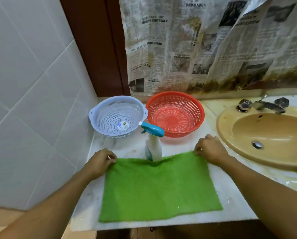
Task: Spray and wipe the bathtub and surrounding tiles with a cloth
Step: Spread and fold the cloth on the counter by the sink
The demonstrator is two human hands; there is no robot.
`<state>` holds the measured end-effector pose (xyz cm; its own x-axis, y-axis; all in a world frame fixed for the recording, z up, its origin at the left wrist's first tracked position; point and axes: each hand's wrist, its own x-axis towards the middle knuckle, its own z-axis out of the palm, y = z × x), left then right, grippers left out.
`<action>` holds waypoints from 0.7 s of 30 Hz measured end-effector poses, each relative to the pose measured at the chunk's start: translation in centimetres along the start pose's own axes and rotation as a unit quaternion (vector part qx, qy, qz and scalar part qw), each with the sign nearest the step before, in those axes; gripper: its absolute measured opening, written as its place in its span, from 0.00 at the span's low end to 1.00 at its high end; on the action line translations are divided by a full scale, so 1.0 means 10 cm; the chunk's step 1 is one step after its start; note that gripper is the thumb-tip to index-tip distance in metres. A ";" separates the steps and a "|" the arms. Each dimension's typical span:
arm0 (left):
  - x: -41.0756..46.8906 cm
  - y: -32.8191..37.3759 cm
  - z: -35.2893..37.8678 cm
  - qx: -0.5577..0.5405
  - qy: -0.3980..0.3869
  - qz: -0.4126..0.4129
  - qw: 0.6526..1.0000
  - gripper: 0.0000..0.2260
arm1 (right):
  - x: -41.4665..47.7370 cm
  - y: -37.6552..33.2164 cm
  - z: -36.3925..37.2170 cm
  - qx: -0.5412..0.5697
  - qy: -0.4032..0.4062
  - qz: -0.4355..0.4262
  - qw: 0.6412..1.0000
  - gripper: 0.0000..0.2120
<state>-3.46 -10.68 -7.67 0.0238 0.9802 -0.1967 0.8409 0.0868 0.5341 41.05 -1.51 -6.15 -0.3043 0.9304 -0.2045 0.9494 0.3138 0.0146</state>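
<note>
From the head view, both hands pinch the far corners of the green cloth [159, 187] — left hand [101, 161], right hand [210, 150] — spread on the tabletop [234, 200]. Soft and light, it probably lifts easily by its corners; the spray bottle [153, 144] stands touching its far edge.

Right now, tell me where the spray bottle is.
Head view, centre: the spray bottle stands upright just behind the green cloth, in front of the pale blue colander and the red basket.
</note>
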 end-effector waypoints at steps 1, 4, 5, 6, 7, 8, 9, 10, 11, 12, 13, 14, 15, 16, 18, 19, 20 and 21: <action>0.00 0.00 0.03 0.003 -0.009 -0.002 1.000 0.07 | 0.01 -0.02 0.02 -0.022 0.002 -0.013 1.000 0.09; 0.04 -0.09 0.14 0.032 -0.028 0.014 0.999 0.15 | 0.05 -0.04 0.11 -0.058 0.008 -0.061 0.996 0.17; 0.05 -0.11 0.18 0.050 -0.029 0.022 0.998 0.18 | 0.05 -0.05 0.14 -0.069 0.002 -0.075 0.995 0.20; 0.05 -0.13 0.21 0.069 -0.025 0.028 0.997 0.18 | 0.04 -0.07 0.16 -0.075 -0.005 -0.086 0.993 0.21; 0.04 -0.14 0.23 0.085 -0.018 0.029 0.996 0.18 | 0.03 -0.09 0.18 -0.078 -0.014 -0.091 0.993 0.21; 0.04 -0.15 0.25 0.093 -0.008 0.025 0.995 0.15 | 0.02 -0.12 0.20 -0.079 -0.020 -0.089 0.993 0.20; 0.04 -0.16 0.26 0.098 -0.001 0.021 0.995 0.13 | 0.01 -0.14 0.21 -0.075 -0.017 -0.082 0.994 0.19; 0.03 -0.15 0.27 0.098 0.004 0.019 0.995 0.10 | 0.00 -0.16 0.23 -0.070 -0.012 -0.074 0.995 0.17; 0.02 -0.15 0.28 0.095 0.007 0.017 0.995 0.08 | -0.02 -0.18 0.23 -0.067 -0.008 -0.068 0.995 0.15; 0.01 -0.15 0.28 0.082 0.010 0.018 0.996 0.07 | -0.03 -0.19 0.23 -0.062 -0.005 -0.065 0.996 0.13; -0.01 -0.15 0.28 0.055 0.015 0.015 0.998 0.07 | -0.04 -0.19 0.23 -0.053 -0.004 -0.063 0.997 0.11; -0.02 -0.15 0.27 0.012 0.023 0.007 1.000 0.08 | -0.05 -0.19 0.23 -0.035 -0.002 -0.060 0.998 0.08; -0.06 -0.14 0.25 -0.039 0.030 -0.010 0.999 0.08 | -0.07 -0.18 0.22 -0.011 0.000 -0.053 0.999 0.06; -0.08 -0.14 0.23 -0.092 0.033 -0.036 0.995 0.09 | -0.09 -0.17 0.20 0.017 -0.001 -0.044 0.999 0.04; -0.14 -0.13 0.15 -0.168 0.051 -0.069 0.982 0.10 | -0.15 -0.12 0.15 0.081 -0.007 -0.027 0.996 0.08; -0.16 -0.14 0.11 -0.192 0.060 -0.077 0.977 0.09 | -0.18 -0.09 0.12 0.109 -0.011 -0.021 0.994 0.11; -0.21 -0.13 0.05 -0.211 0.070 -0.079 0.972 0.09 | -0.22 -0.06 0.07 0.126 -0.010 -0.018 0.992 0.13; -0.26 -0.12 0.00 -0.228 0.075 -0.079 0.968 0.09 | -0.26 -0.03 0.03 0.130 -0.007 -0.017 0.991 0.12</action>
<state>-4.54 -13.31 -7.80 -0.1925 0.9601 -0.2028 0.5016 0.2739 0.8206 41.53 -4.07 -5.97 -0.3376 0.9166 -0.2140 0.9270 0.2842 -0.2449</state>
